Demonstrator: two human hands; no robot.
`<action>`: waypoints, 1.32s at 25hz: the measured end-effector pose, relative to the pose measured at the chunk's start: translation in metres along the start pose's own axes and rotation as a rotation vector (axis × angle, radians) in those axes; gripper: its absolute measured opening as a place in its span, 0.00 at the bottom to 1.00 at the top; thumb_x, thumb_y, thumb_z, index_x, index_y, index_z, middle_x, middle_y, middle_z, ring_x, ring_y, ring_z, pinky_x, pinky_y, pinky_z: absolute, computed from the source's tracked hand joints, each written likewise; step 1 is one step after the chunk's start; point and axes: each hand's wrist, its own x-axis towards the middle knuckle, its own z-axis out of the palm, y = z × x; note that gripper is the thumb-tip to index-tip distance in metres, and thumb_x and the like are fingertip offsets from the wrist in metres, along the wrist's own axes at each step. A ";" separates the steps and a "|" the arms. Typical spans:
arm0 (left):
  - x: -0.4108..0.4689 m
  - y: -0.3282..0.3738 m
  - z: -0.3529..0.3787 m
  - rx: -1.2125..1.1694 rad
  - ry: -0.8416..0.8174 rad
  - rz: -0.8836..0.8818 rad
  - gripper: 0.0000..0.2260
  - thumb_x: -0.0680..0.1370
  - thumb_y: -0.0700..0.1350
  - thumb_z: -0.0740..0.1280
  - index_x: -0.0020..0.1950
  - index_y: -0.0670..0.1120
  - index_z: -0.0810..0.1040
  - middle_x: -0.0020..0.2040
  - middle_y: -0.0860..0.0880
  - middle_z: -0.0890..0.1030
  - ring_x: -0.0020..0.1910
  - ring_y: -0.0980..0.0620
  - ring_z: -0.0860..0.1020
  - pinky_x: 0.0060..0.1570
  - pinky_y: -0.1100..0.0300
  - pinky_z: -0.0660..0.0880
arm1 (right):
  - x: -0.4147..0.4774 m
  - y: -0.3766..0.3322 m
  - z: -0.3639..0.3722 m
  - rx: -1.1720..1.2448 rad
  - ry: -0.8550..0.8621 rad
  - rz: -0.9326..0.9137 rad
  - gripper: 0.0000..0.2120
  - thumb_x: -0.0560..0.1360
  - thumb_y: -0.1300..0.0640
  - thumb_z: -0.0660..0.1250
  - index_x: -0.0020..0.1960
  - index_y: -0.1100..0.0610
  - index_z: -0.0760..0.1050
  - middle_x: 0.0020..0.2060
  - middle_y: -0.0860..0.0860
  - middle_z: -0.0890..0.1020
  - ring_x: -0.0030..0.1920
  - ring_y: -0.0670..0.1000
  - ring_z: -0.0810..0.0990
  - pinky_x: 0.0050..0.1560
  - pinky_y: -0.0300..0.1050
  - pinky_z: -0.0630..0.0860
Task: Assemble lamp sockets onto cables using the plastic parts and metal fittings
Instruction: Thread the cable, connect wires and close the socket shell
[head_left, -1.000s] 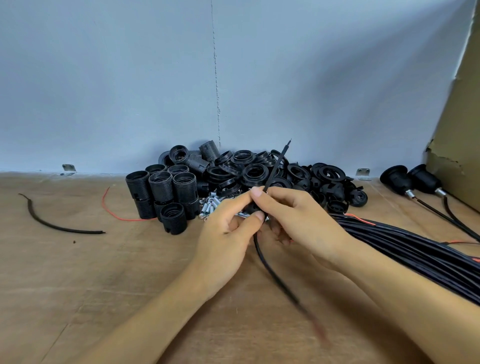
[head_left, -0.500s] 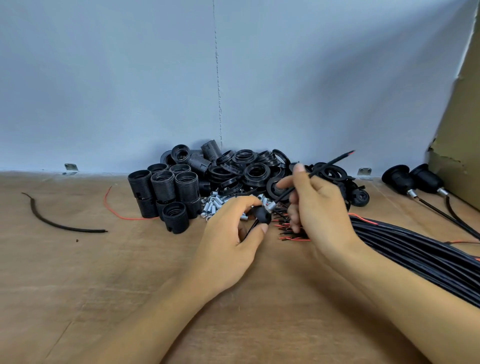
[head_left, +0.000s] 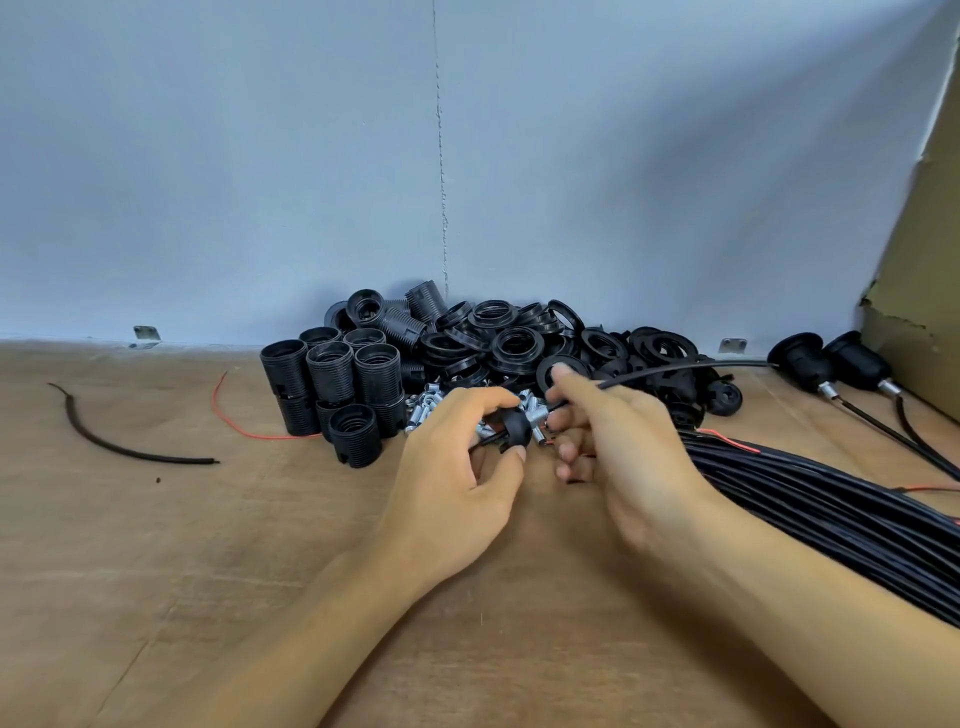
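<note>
1. Curved black cable offcut, far left on the brown wooden tabletop, well apart from my work.
2. Thin red wire strand, running right to the foot of item 3.
3. Upright black threaded plastic socket barrels, grouped near the grey-blue wall. Small silver metal fittings are heaped just right of them.
4. My left hand: thumb and fingers are curled round a black domed plastic socket cap, held just in front of the fittings. A thin black stem shows at the cap's left side. Whether it is the cable's end I cannot tell.
5. Heap of black plastic threaded rings, far side, behind both hands.
6. My right hand: forefinger and thumb pinch the thin black cable close to the cap, and the other fingers are loosely curled. The cable runs right and far from there.
   Step, as I judge it: feeding the cable through the cap. I should hold the cap still, keep the cable in line with its bore, pinch close so it cannot buckle, and push in short strokes.
7. Thick bundle of black cables, just beside my right forearm. It is a likely snag if my elbow swings out.
8. Two finished black lamp sockets, far right, against the brown cardboard panel.
   Room: the wall closes the far side and the cardboard closes the right. Bare wood shows near and left of my forearms, so I would draw slack that way.
</note>
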 end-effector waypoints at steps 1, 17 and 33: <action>0.000 0.000 0.000 -0.004 0.000 0.008 0.17 0.75 0.36 0.72 0.59 0.53 0.79 0.40 0.72 0.74 0.39 0.68 0.74 0.42 0.76 0.67 | -0.003 0.003 0.002 -0.026 -0.005 0.002 0.11 0.80 0.54 0.68 0.45 0.62 0.79 0.28 0.51 0.78 0.22 0.47 0.71 0.22 0.41 0.72; 0.001 -0.008 0.002 -0.070 0.037 -0.036 0.19 0.73 0.38 0.73 0.59 0.58 0.81 0.52 0.64 0.80 0.51 0.61 0.80 0.48 0.71 0.73 | -0.016 0.012 0.012 0.119 0.176 0.056 0.08 0.83 0.57 0.60 0.48 0.60 0.71 0.31 0.52 0.84 0.19 0.49 0.69 0.22 0.45 0.75; 0.003 -0.008 0.000 -0.283 -0.112 -0.219 0.20 0.76 0.34 0.72 0.58 0.59 0.82 0.51 0.61 0.84 0.53 0.60 0.83 0.53 0.69 0.75 | -0.028 0.007 0.018 -0.001 0.029 0.129 0.25 0.83 0.44 0.58 0.32 0.57 0.70 0.22 0.55 0.75 0.18 0.51 0.67 0.20 0.40 0.67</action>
